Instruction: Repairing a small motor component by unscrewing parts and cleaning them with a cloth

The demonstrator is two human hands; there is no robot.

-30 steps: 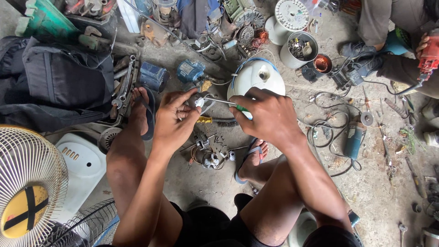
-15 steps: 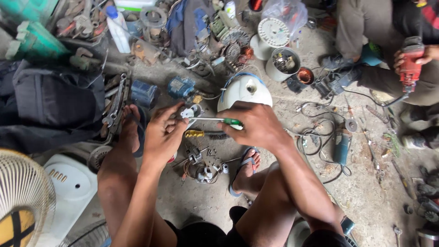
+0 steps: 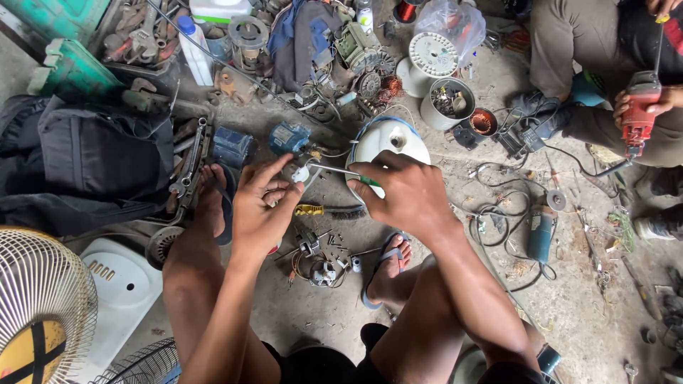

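My left hand (image 3: 262,206) pinches a small white part (image 3: 300,173) with wires hanging from it. My right hand (image 3: 405,190) grips a green-handled screwdriver (image 3: 340,171), its metal shaft pointing left with the tip against that part. Both hands hover over a concrete floor between my knees. Below them lie a yellow-handled wire brush (image 3: 329,210) and a small dismantled motor piece with loose screws (image 3: 321,264). A white rounded fan housing (image 3: 388,139) sits just behind my right hand.
A fan grille (image 3: 39,306) and white fan base (image 3: 121,291) lie at left, a dark bag (image 3: 85,160) beyond. Tools, motors and wire spools crowd the far floor. A seated person at right holds a red power tool (image 3: 640,114). A blue grinder (image 3: 542,235) lies among cables.
The view has tilted, so the floor clutter sits lower in the frame. My hands stay together on the white part and screwdriver, with only slight shifts.
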